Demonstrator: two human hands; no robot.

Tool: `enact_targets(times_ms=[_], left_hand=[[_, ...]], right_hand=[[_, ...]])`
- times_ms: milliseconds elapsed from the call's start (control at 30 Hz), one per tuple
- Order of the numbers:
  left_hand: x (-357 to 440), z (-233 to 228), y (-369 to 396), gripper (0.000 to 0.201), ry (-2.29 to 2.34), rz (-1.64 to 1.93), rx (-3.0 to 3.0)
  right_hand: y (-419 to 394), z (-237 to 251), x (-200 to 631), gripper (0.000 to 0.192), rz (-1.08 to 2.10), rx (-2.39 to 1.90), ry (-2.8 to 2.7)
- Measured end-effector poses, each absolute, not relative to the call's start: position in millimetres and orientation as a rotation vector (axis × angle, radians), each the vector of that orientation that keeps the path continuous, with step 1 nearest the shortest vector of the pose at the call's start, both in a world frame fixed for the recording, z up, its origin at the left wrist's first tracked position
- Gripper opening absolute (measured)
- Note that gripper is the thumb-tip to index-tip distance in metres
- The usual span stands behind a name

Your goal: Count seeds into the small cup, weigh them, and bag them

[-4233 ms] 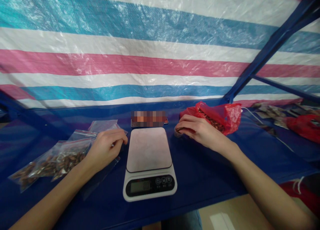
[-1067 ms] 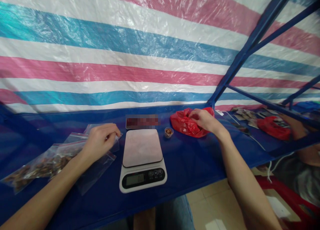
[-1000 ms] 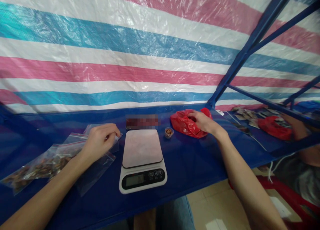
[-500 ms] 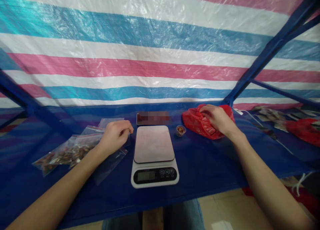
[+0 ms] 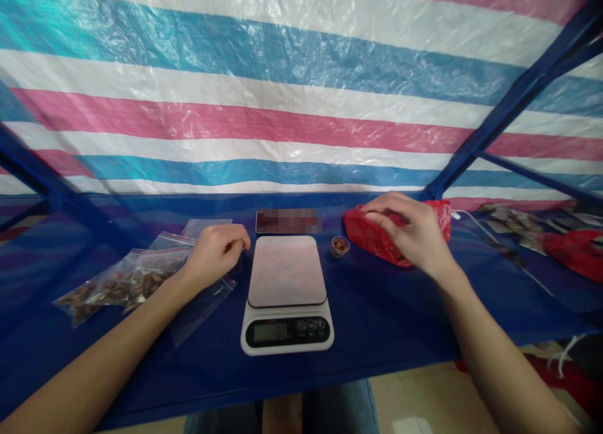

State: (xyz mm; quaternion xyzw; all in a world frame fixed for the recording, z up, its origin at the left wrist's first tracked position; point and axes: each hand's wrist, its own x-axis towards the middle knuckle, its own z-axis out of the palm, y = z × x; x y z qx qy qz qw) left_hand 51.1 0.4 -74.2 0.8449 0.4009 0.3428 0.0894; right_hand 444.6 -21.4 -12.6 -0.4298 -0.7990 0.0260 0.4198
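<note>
My right hand is at the red plastic bag, thumb and fingers pinched together at its upper left edge. What lies inside the bag is hidden. My left hand rests closed with curled fingers over clear zip bags, left of the scale; anything in its fingers is hidden. Between my hands stands a white kitchen scale with a bare weighing plate, its display reading about 0.0. A small clear cup with brown pieces in it sits between the scale and the red bag.
Filled zip bags of brown pieces lie at the left. Behind the scale is a dark flat object, partly blurred out. Blue frame posts rise on both sides before a striped sheet. More red plastic and a cable lie at the right.
My right hand has turned and shifted slightly at the red bag, its fingertips now at the bag's left edge. My left hand stays curled in place. The view has shifted a little.
</note>
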Motion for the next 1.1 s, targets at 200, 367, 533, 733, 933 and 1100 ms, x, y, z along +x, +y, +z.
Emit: enact_targets(times_ms=[200, 367, 533, 733, 933, 1100], left_hand=[[51.7, -72.6, -0.6, 0.032, 1.225, 0.987, 2.488], [52.3, -72.3, -1.4, 0.032, 1.246, 0.942, 2.481], [53.3, -71.2, -2.1, 0.032, 1.251, 0.925, 2.49], [53.7, -68.7, -3.7, 0.032, 1.263, 0.916, 2.477], [52.9, -70.3, -2.1, 0.032, 1.238, 0.944, 2.485], [51.3, -72.2, -0.8, 0.032, 1.228, 0.951, 2.496]], right_hand=[[-19.7, -36.2, 423.9, 0.016, 0.439, -0.926, -2.345], [-14.3, -40.9, 431.0, 0.018, 0.464, -0.939, -2.405], [-14.0, -38.4, 431.3, 0.013, 0.414, -0.921, -2.397], [-12.3, -41.2, 430.2, 0.008, 0.395, -0.93, -2.357], [-9.4, -44.4, 431.4, 0.018, 0.382, -0.955, -2.195], [-12.1, -39.4, 429.2, 0.019, 0.371, -1.002, -2.066]])
